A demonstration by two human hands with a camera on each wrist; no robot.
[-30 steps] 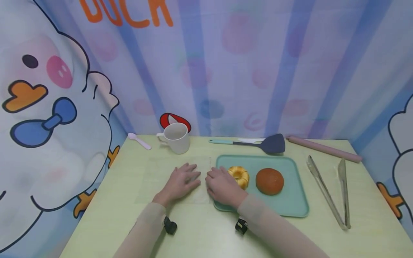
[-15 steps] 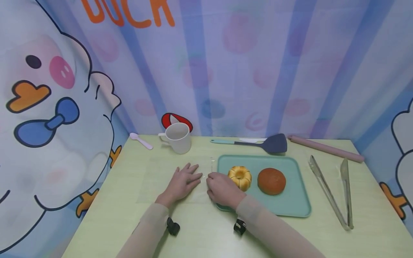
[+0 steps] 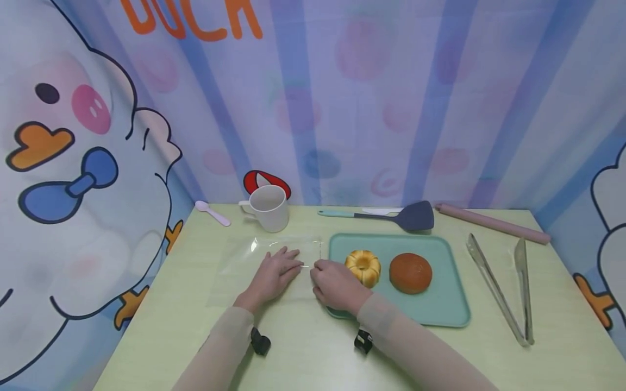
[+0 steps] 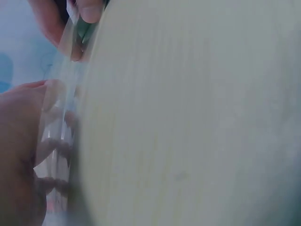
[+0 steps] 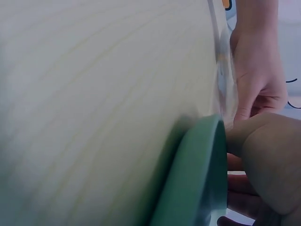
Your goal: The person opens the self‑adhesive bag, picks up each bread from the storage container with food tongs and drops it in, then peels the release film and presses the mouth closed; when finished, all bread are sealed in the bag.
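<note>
A clear plastic bag (image 3: 238, 271) lies on the table, left of the green tray. My left hand (image 3: 270, 276) rests on its right part with the fingers spread. At the bag's right edge, my right hand (image 3: 339, 287) pinches the film between thumb and curled fingers. The left wrist view shows the transparent film (image 4: 68, 82) lifted a little, with the left hand (image 4: 19, 136) behind it and the right fingertips (image 4: 89, 12) at its far end. The right hand's wrist side lies over the tray's left edge; the fingertips are partly hidden in the head view.
The green tray (image 3: 440, 307) holds a ring-shaped golden bread (image 3: 363, 267) and a round brown bun (image 3: 411, 273). Metal tongs (image 3: 499, 296) lie at right. Along the back are a pink spoon (image 3: 212, 213), white mug (image 3: 270, 212), spatula (image 3: 413, 217), white utensil (image 3: 381, 211) and pink rod (image 3: 491, 224).
My right hand's fingers have curled from lying flat to pinching the bag's right edge. The film has risen slightly and catches light. My left hand stays nearly in place.
</note>
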